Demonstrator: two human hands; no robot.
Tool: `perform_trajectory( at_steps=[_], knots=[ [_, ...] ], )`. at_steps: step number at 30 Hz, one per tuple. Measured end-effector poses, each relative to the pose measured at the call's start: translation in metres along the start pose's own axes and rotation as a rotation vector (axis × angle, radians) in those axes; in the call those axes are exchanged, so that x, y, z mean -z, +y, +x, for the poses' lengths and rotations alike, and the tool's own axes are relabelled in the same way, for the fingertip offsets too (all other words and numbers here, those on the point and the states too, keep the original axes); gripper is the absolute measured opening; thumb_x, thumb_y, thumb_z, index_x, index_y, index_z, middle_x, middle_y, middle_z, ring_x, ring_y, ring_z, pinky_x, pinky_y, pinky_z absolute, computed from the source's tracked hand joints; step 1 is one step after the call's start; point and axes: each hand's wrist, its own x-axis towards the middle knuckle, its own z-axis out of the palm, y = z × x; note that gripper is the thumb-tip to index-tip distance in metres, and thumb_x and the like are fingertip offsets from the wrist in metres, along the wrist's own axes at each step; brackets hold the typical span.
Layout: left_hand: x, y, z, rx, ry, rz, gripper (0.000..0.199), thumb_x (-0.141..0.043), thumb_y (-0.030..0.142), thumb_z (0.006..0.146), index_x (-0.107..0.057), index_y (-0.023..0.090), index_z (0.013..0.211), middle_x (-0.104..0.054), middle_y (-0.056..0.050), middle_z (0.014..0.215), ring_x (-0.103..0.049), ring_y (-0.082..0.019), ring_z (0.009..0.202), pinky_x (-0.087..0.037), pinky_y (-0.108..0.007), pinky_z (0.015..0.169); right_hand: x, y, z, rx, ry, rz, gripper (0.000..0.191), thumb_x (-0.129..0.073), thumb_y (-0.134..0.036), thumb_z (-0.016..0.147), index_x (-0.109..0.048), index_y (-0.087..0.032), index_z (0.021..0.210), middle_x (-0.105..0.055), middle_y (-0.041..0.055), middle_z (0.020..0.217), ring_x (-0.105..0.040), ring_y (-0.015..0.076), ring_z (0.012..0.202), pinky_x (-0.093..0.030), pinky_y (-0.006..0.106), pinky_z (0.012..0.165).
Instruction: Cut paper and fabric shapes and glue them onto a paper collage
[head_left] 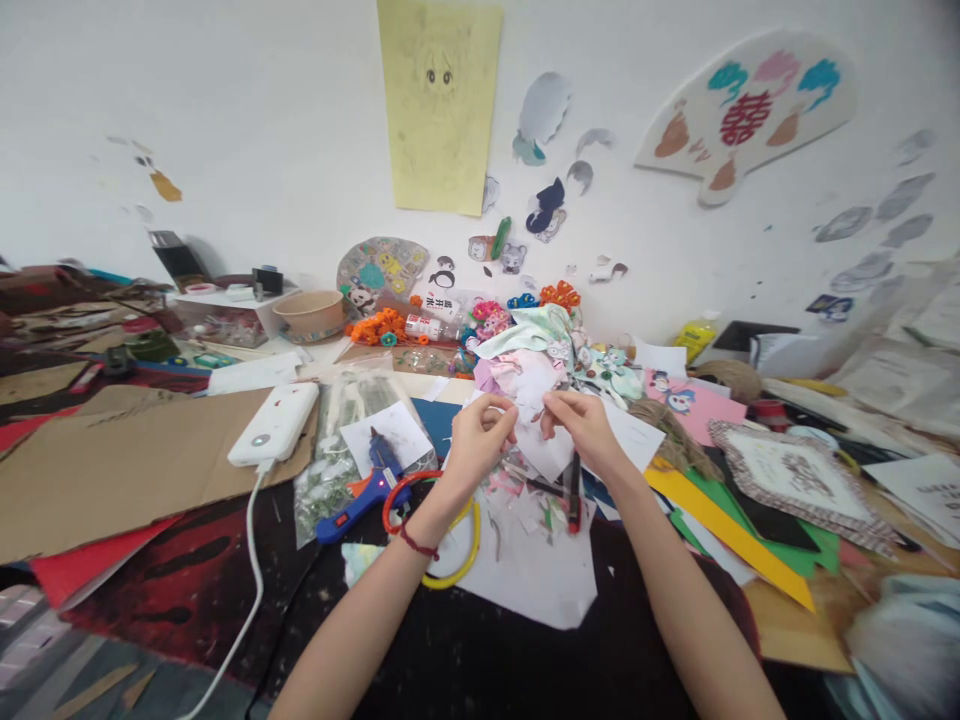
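My left hand [484,435] is raised over the middle of the table, thumb and fingertips pinched together. Facing it, a small gap away, my right hand [581,428] is closed in a similar pinch. Whatever the fingers hold is too small to make out. Behind them lies a heap of cut paper and coloured cloth-like scraps [525,350]. Below the hands, a white paper sheet [525,590] carries small cuttings. A blue hot glue gun [367,500] with a lit red light lies left of my left wrist. Near that wrist are a red ring [390,515] and a yellow ring [474,545].
A white power strip [276,425] with a cable rests on cardboard [150,460] at the left. Yellow card strips [735,535], twine and a framed piece [802,480] lie at the right. Plastic bottles [439,325] and a paper bowl [309,315] stand or lie along the wall.
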Motion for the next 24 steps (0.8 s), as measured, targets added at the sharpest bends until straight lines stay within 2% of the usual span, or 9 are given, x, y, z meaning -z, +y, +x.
perform_trajectory(
  at_steps=[7,18,24],
  knots=[
    [0.0003,-0.0029,0.0018,0.024,0.011,0.043,0.024,-0.065,0.041,0.08,-0.061,0.017,0.083,-0.06,0.003,0.05,-0.045,-0.008,0.04,-0.034,-0.018,0.044,-0.0004,-0.0039,0.0004,-0.174,-0.108,0.174,0.041,-0.068,-0.056,0.083,-0.062,-0.017,0.074,-0.063,0.0019,0.056,-0.06,0.0153,0.052,-0.048,0.028,0.056],
    [0.0,-0.0043,0.0019,0.051,0.013,0.093,0.022,-0.063,0.039,0.08,-0.061,0.017,0.082,-0.06,0.002,0.05,-0.046,-0.009,0.04,-0.034,-0.018,0.042,0.0002,-0.005,0.0007,-0.232,-0.045,0.186,0.035,-0.076,-0.048,0.074,-0.065,-0.015,0.07,-0.067,0.0047,0.055,-0.064,0.0168,0.052,-0.051,0.03,0.058],
    [0.0006,-0.003,0.0014,0.049,0.023,0.113,0.021,-0.062,0.038,0.08,-0.061,0.017,0.082,-0.06,0.002,0.05,-0.047,-0.008,0.041,-0.035,-0.018,0.045,0.0015,-0.002,0.0012,-0.222,-0.051,0.162,0.032,-0.079,-0.044,0.071,-0.066,-0.014,0.069,-0.068,0.0054,0.056,-0.065,0.017,0.053,-0.052,0.03,0.059]
  ],
)
